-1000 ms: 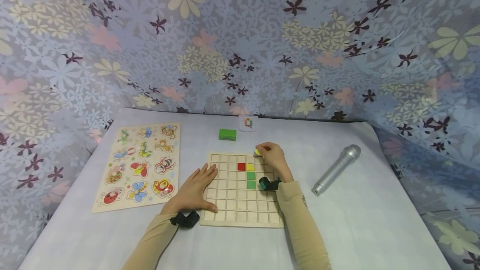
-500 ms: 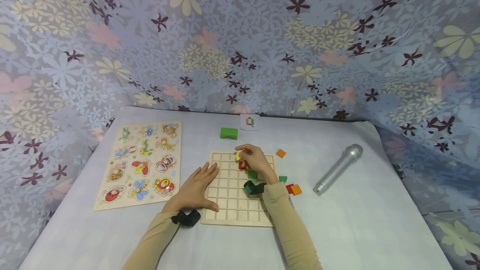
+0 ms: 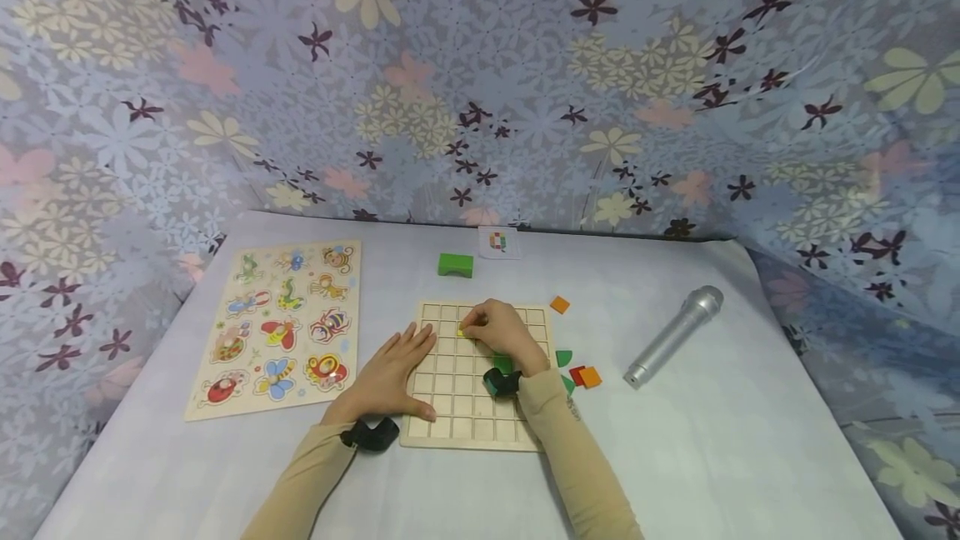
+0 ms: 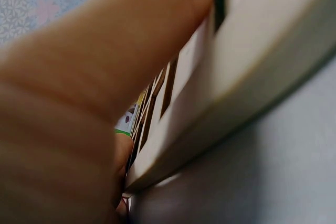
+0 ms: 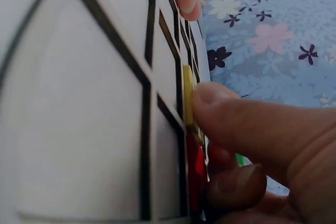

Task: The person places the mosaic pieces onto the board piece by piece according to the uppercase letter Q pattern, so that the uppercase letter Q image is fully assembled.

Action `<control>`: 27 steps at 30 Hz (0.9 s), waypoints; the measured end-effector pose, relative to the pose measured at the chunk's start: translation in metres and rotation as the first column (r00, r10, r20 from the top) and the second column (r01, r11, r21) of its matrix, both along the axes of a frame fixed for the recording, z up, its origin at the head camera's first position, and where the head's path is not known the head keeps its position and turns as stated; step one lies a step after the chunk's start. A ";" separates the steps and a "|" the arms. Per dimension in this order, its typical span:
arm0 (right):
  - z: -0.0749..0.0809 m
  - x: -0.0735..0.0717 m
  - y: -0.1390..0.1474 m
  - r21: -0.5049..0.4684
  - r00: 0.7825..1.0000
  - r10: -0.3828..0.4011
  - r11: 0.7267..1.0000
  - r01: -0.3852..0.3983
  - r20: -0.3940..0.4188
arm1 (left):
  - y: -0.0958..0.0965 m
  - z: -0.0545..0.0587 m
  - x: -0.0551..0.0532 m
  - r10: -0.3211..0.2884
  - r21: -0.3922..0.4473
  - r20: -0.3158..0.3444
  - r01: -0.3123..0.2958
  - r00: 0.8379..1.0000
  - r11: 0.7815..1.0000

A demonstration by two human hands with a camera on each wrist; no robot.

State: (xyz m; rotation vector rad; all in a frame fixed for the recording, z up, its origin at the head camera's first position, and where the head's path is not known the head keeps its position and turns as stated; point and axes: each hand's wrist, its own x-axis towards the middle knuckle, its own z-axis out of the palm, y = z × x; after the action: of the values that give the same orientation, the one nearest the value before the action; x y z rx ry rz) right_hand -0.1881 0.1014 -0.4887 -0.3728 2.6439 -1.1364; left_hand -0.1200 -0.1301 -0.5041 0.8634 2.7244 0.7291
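A square wooden grid board (image 3: 462, 405) lies flat on the table. My left hand (image 3: 384, 380) rests with spread fingers on its left edge; the thumb side fills much of the left wrist view. Over the board's upper rows my right hand (image 3: 504, 334) pinches a small yellow tile (image 5: 188, 95) at a grid cell. The thumb is against the tile in the right wrist view, and the other fingers curl below. A red tile (image 5: 196, 177) lies just beside the yellow one. Under the right wrist shows a green tile (image 3: 502, 363); other tiles there are hidden by the hand.
Right of the board lie orange (image 3: 559, 304), green (image 3: 564, 357) and red tiles (image 3: 576, 375). A silver microphone (image 3: 672, 337) lies farther right. Behind the board are a green arch block (image 3: 455, 265) and a pattern card (image 3: 498, 242). An insect peg puzzle (image 3: 258, 390) lies left.
My right hand has carried the yellow tile left from the board's top right edge, past the red tile, and lowered it to a cell. Loose tiles at the right came into view. The left hand stays.
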 end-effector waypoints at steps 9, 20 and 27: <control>0.006 0.004 0.040 -0.273 0.977 -0.212 0.941 0.198 -0.021 | -0.001 0.001 0.002 -0.001 0.013 0.011 0.001 1.000 1.000; -0.014 0.003 0.105 -0.307 0.773 -0.631 0.723 0.619 0.073 | -0.001 0.001 0.000 0.001 0.000 0.000 -0.001 1.000 1.000; -0.012 0.003 0.101 -0.182 0.784 -0.620 0.774 0.607 -0.022 | 0.000 0.000 0.000 -0.003 0.008 0.001 0.003 1.000 1.000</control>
State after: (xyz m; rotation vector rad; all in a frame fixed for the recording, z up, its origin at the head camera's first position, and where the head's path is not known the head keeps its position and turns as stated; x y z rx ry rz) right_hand -0.1847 0.2024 -0.5011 0.4884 2.8302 -1.5511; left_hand -0.1197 -0.1298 -0.5044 0.8684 2.7208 0.7404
